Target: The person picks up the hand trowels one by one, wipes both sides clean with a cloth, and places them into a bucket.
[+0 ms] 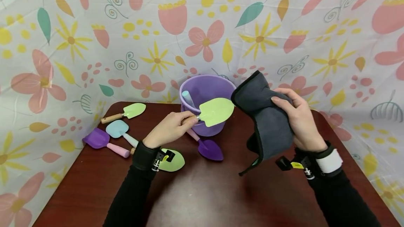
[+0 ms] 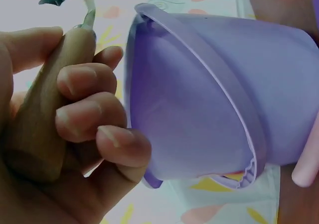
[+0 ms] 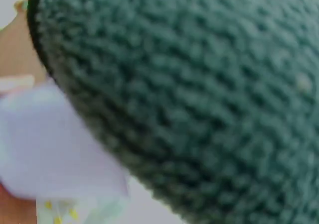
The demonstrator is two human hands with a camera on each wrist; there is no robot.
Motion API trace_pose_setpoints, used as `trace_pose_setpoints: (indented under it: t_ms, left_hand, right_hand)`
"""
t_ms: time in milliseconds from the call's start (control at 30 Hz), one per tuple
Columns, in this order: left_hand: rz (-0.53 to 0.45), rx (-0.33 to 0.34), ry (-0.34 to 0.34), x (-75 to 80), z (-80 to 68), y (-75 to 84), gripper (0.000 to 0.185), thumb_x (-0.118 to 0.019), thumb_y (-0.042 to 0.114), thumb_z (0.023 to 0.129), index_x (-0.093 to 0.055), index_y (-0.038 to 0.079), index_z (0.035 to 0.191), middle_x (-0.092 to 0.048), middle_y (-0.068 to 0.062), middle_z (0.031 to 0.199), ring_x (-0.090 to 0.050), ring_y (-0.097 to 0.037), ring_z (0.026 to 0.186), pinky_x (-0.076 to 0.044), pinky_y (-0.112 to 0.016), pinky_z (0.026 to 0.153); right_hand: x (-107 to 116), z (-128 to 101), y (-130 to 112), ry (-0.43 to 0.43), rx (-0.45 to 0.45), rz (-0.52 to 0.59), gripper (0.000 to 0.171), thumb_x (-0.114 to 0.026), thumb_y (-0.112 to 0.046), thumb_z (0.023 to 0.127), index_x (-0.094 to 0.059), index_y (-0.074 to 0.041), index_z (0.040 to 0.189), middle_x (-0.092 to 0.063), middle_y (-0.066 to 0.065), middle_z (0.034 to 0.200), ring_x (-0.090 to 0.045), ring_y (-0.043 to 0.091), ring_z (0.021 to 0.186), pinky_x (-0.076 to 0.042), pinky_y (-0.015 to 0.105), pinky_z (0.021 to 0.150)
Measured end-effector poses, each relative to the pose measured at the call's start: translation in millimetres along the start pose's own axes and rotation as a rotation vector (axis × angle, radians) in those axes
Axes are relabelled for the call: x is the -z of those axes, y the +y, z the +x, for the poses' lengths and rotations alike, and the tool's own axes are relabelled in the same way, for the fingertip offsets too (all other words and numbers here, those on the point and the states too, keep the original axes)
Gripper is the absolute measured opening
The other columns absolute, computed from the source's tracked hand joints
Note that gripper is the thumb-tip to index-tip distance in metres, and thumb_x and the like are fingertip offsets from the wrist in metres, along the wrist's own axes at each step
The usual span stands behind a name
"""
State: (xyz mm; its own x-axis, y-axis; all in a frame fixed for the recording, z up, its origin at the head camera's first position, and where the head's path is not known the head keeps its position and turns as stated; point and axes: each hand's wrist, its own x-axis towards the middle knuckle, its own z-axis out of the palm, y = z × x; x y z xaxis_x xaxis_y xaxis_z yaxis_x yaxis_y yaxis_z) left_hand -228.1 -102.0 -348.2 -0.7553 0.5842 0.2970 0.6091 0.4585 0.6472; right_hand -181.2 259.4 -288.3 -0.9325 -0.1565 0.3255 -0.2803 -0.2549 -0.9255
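Note:
My left hand [image 1: 172, 129] grips the wooden handle [image 2: 47, 104] of a light green toy trowel [image 1: 216, 111], its blade held in front of the purple bucket [image 1: 205, 92]. My right hand [image 1: 296, 115] holds a folded dark grey cloth [image 1: 268, 115] just right of the blade. In the right wrist view the cloth [image 3: 199, 99] fills most of the picture. The left wrist view shows the bucket [image 2: 209, 99] close beside my curled fingers [image 2: 87, 109].
Other toy tools lie on the dark wooden table [image 1: 205, 192]: a green trowel [image 1: 129, 111], a blue scoop [image 1: 118, 129], a purple scoop [image 1: 99, 139], a purple trowel [image 1: 208, 148] and a green blade [image 1: 172, 160] under my left wrist. A blue handle [image 1: 188, 98] stands in the bucket.

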Motion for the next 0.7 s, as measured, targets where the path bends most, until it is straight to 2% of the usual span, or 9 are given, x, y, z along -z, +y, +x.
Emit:
trace_pose_setpoints:
  t_ms: [100, 167, 300, 400, 567, 700]
  left_hand:
    - [0.049, 0.002, 0.012, 3.8, 4.6, -2.0, 0.027, -0.049, 0.040, 0.103, -0.062, 0.019, 0.092, -0.038, 0.008, 0.068, -0.037, -0.006, 0.061, -0.034, -0.027, 0.064]
    - [0.078, -0.002, 0.005, 5.3, 9.3, -1.9, 0.028, -0.048, 0.040, 0.103, -0.059, 0.018, 0.089, -0.034, 0.008, 0.067, -0.036, -0.005, 0.061, -0.033, -0.027, 0.065]
    - [0.144, -0.016, -0.025, 10.3, 21.1, 2.8, 0.031, -0.047, 0.038, 0.103, -0.053, 0.016, 0.082, -0.031, 0.007, 0.067, -0.036, -0.005, 0.059, -0.032, -0.026, 0.062]
    - [0.218, -0.024, -0.034, 16.5, 31.5, 9.9, 0.035, -0.047, 0.036, 0.103, -0.048, 0.015, 0.075, -0.030, 0.007, 0.065, -0.032, -0.006, 0.055, -0.029, -0.026, 0.057]
    - [0.352, 0.005, -0.046, 24.1, 52.1, 21.4, 0.043, -0.047, 0.035, 0.102, -0.037, 0.016, 0.065, -0.026, 0.007, 0.061, -0.024, -0.008, 0.052, -0.021, -0.026, 0.051]
    - [0.425, 0.066, -0.082, 28.2, 66.9, 23.8, 0.044, -0.047, 0.037, 0.101, -0.039, 0.016, 0.063, -0.030, 0.006, 0.058, -0.030, -0.009, 0.050, -0.023, -0.026, 0.048]
  right_hand:
    - [8, 0, -4, 0.035, 0.003, -0.150, 0.027, -0.056, -0.009, 0.100, -0.055, -0.001, 0.126, -0.059, 0.011, 0.106, -0.066, 0.019, 0.073, -0.054, 0.028, 0.063]
    - [13, 0, -4, 0.053, 0.002, -0.262, 0.029, -0.059, -0.010, 0.099, -0.056, 0.000, 0.125, -0.060, 0.011, 0.105, -0.064, 0.019, 0.069, -0.053, 0.028, 0.059]
    - [22, 1, 2, 0.044, 0.013, -0.621, 0.030, -0.062, -0.016, 0.098, -0.059, -0.005, 0.126, -0.058, 0.005, 0.114, -0.061, 0.015, 0.079, -0.049, 0.022, 0.064]
    - [28, 2, 9, 0.000, 0.013, -0.863, 0.030, -0.063, -0.021, 0.098, -0.061, -0.013, 0.127, -0.056, -0.001, 0.123, -0.056, 0.010, 0.097, -0.043, 0.018, 0.075]
    - [37, 1, 22, -0.073, -0.014, -1.022, 0.029, -0.065, -0.026, 0.097, -0.063, -0.019, 0.125, -0.057, 0.001, 0.126, -0.051, 0.006, 0.108, -0.037, 0.017, 0.083]
    - [42, -4, 36, -0.153, -0.010, -1.098, 0.025, -0.064, -0.030, 0.096, -0.064, -0.021, 0.120, -0.060, 0.002, 0.120, -0.054, 0.011, 0.105, -0.039, 0.022, 0.083]
